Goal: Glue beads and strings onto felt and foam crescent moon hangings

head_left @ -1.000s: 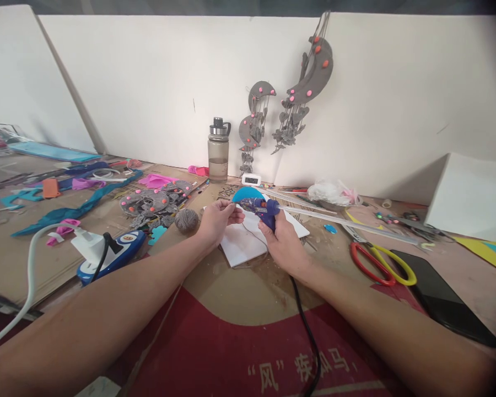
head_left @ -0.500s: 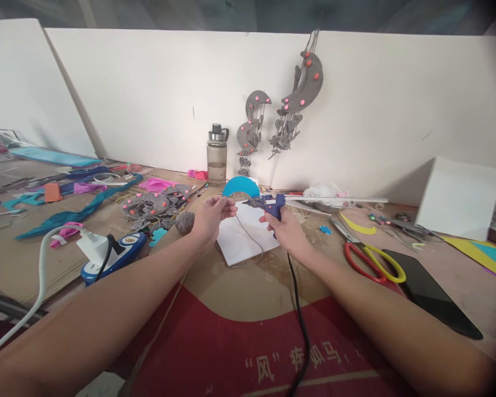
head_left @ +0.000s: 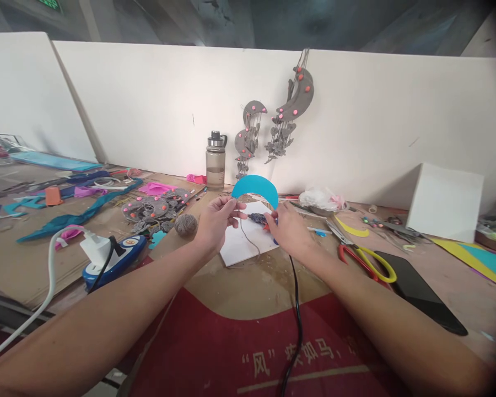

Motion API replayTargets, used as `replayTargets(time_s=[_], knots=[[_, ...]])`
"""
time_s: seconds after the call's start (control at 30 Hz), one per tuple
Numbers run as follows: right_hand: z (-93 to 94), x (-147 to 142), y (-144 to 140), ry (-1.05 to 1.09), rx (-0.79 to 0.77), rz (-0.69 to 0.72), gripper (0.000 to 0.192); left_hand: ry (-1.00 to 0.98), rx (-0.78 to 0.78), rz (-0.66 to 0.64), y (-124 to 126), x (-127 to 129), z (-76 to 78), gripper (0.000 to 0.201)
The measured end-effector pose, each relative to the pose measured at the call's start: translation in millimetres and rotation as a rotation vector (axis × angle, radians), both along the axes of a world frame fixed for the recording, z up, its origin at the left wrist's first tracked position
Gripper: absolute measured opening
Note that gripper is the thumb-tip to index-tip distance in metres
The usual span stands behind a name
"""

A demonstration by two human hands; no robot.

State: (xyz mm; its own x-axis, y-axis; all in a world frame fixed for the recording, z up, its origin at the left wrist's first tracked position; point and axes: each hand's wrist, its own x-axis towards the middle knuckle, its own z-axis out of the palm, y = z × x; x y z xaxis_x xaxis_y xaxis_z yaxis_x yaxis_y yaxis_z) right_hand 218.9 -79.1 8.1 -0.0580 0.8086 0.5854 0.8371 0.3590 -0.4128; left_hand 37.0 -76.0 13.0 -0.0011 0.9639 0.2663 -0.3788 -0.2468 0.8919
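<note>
Both hands sit mid-frame over the tabletop [head_left: 231,286]: my left hand [head_left: 215,223] pinches the left tip of a turquoise crescent [head_left: 255,187] between thumb and fingers, closed on it and holding it up above a white sheet [head_left: 243,248], with a thin thread [head_left: 248,237] hanging from that grip. From the far left I see teal and purple offcuts [head_left: 66,218], then a white plug in a blue power strip [head_left: 116,256] with a white cable running off toward me. Next come grey felt pieces with pink dots [head_left: 155,207] and a ball of grey yarn [head_left: 186,225]. Behind stands a smoky water bottle [head_left: 215,162], and grey moon ornaments [head_left: 291,105] hang on the white panel. My right hand [head_left: 291,231] lies just right of the crescent, covering a blue glue gun [head_left: 261,219] on the sheet; I cannot tell whether it grips it. A black cord [head_left: 297,314] trails back over red cardboard [head_left: 231,353] printed with Chinese characters, the first reading “风”. Further right lie red-and-yellow scissors [head_left: 367,262], a black phone [head_left: 417,292] and a white box [head_left: 444,201].
</note>
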Motion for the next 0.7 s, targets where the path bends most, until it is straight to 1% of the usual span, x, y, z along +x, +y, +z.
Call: replayTargets(time_s=[0.03,0.07,0.1,0.13,0.2,0.23,0.3,0.33,0.37,0.47,0.53,0.6,0.7], knots=[[1.1,-7.8,-5.2,0.103,-0.004,0.11,0.017,0.033,0.014,0.027,0.2,-0.1,-0.5,0.021],[1.2,-16.0,-9.8,0.234,-0.066,0.22,0.015,0.064,0.034,0.053,0.5,-0.5,-0.9,0.021],[-0.1,-24.1,-13.7,0.395,-0.16,0.313,0.016,0.089,0.057,0.08,0.9,-1.1,-1.1,0.02],[-2.6,-31.7,-17.0,0.557,-0.259,0.37,0.018,0.108,0.081,0.104,1.2,-1.8,-1.0,0.02],[-10.2,-44.1,-21.7,0.822,-0.434,0.431,0.025,0.136,0.121,0.145,1.0,-3.4,0.6,0.019],[-14.3,-48.6,-23.4,0.903,-0.508,0.445,0.028,0.148,0.141,0.165,0.5,-4.0,1.9,0.019],[-20.8,-54.1,-26.1,0.956,-0.604,0.458,0.035,0.17,0.18,0.197,-0.5,-5.0,4.2,0.018],[-22.4,-55.2,-27.2,0.934,-0.612,0.454,0.04,0.182,0.194,0.211,-0.9,-5.3,4.7,0.018],[-22.7,-55.5,-28.2,0.894,-0.585,0.449,0.044,0.196,0.201,0.229,-1.1,-5.3,4.6,0.018],[-16.5,-53.1,-30.7,0.768,-0.372,0.474,0.054,0.261,0.196,0.292,-1.4,-3.9,0.5,0.017],[-10.0,-51.2,-31.9,0.774,-0.28,0.523,0.053,0.3,0.2,0.312,-2.3,-1.7,-3.5,0.014],[-5.4,-50.3,-32.5,0.851,-0.287,0.549,0.05,0.322,0.2,0.3,-4.2,1.0,-6.2,0.012],[-3.7,-50.0,-32.1,0.935,-0.3,0.529,0.039,0.308,0.168,0.243,-7.6,5.2,-7.4,0.012]])
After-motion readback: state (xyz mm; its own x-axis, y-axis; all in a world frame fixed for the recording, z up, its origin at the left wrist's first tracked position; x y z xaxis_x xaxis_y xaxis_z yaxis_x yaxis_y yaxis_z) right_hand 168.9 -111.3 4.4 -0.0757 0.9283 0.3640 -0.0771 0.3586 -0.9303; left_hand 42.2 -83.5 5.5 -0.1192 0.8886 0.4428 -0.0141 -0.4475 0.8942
